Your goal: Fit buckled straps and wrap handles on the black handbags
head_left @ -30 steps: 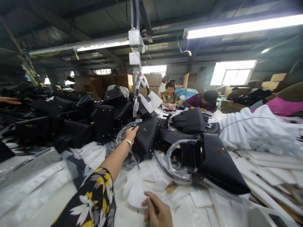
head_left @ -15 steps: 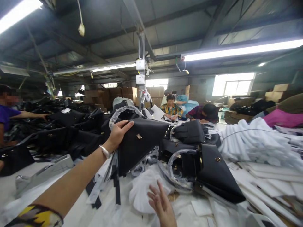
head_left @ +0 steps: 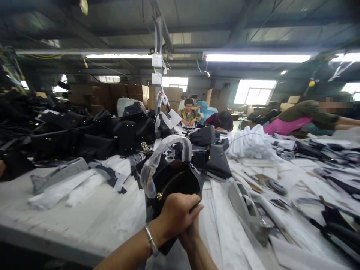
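Observation:
A black handbag (head_left: 174, 182) stands upright close in front of me, its mouth facing me and a gold zip showing inside. Its arched handle (head_left: 150, 165) is wrapped in clear plastic film. My left hand (head_left: 177, 212), with a silver bangle at the wrist, closes over the bag's near rim. Just below it, my right hand (head_left: 191, 232) is pressed against the same side of the bag. The left hand overlaps it, so its fingers are partly hidden.
Black bags (head_left: 62, 144) are heaped at the left, and another black bag (head_left: 218, 161) lies beyond mine. Grey tape dispensers (head_left: 247, 210) stand on the white table (head_left: 33, 221). White padding (head_left: 250, 144) is piled at right. Several people (head_left: 189, 114) work across the table.
My left hand has moved down and nearer from the black flap it was lifting. The right hand, open before, has joined it at the bag. The view has shifted to the right.

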The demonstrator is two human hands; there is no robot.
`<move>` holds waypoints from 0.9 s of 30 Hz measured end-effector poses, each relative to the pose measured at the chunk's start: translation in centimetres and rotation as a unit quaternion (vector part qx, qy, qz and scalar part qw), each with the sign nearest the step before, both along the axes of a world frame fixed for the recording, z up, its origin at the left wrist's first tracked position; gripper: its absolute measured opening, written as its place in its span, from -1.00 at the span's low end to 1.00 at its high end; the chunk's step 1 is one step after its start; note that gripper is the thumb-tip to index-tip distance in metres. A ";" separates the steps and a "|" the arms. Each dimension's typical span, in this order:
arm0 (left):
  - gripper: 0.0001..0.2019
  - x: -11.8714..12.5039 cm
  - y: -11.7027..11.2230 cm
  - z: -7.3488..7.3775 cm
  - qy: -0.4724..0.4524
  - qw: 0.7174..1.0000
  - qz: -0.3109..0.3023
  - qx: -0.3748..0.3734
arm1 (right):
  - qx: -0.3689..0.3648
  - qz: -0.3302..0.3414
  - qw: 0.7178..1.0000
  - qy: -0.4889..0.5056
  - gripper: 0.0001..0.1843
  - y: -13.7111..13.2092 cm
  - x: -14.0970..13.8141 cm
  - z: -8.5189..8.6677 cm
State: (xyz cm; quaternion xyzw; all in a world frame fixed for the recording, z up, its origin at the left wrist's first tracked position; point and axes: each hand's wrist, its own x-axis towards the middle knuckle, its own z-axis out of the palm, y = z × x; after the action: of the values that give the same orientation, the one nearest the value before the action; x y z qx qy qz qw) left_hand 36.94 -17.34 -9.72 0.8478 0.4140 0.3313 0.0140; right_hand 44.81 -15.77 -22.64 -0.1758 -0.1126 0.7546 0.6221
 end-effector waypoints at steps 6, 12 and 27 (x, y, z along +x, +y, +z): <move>-0.78 1.4 -0.7 2.9 -0.185 0.971 -0.138 -0.059 | 0.003 -0.013 1.000 -0.024 -0.47 -2.3 2.1 -0.1; -0.77 1.8 2.3 7.1 -0.201 0.978 -0.043 0.041 | 0.007 -0.050 0.995 -0.089 -0.54 3.1 5.2 5.6; -0.74 -21.5 18.3 -2.2 -0.241 0.944 0.226 -0.022 | -0.046 -0.175 0.952 -0.246 -0.79 31.5 9.9 16.7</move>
State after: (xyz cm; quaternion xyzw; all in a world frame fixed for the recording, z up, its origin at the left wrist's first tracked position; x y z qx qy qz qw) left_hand 15.41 0.93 -11.92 0.6261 0.5864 0.5108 0.0569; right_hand 54.75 15.73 -5.96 -0.4019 -0.1947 0.5712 0.6887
